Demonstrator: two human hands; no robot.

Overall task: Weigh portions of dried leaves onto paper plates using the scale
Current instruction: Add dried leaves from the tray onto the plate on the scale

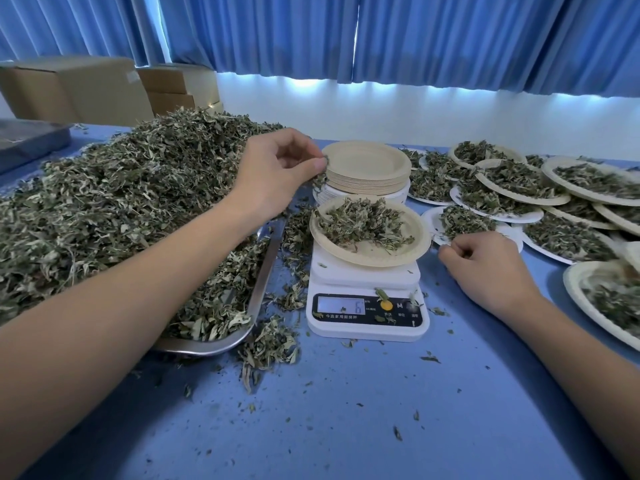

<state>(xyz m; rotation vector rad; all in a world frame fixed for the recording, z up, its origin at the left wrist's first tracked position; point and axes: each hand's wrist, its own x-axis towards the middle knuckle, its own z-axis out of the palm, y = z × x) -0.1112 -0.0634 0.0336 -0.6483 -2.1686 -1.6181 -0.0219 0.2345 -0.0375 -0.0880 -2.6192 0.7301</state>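
Observation:
A white digital scale [367,306] stands at the table's middle, its display showing a 6. On it sits a paper plate [408,251] with a small heap of dried leaves [363,223]. My left hand [277,171] hovers above and left of that plate, thumb and fingers pinching a few dried leaves next to the stack of unused paper plates [367,168]. My right hand [485,265] rests on the table to the right of the scale, fingers curled; whether it holds anything is unclear. A big pile of dried leaves [121,188] fills the left side.
A metal tray [256,299] lies under the big pile, its corner near the scale. Several filled paper plates [519,188] overlap at the right. Cardboard boxes [76,88] stand at the back left. Loose leaf bits dot the blue tabletop [346,410].

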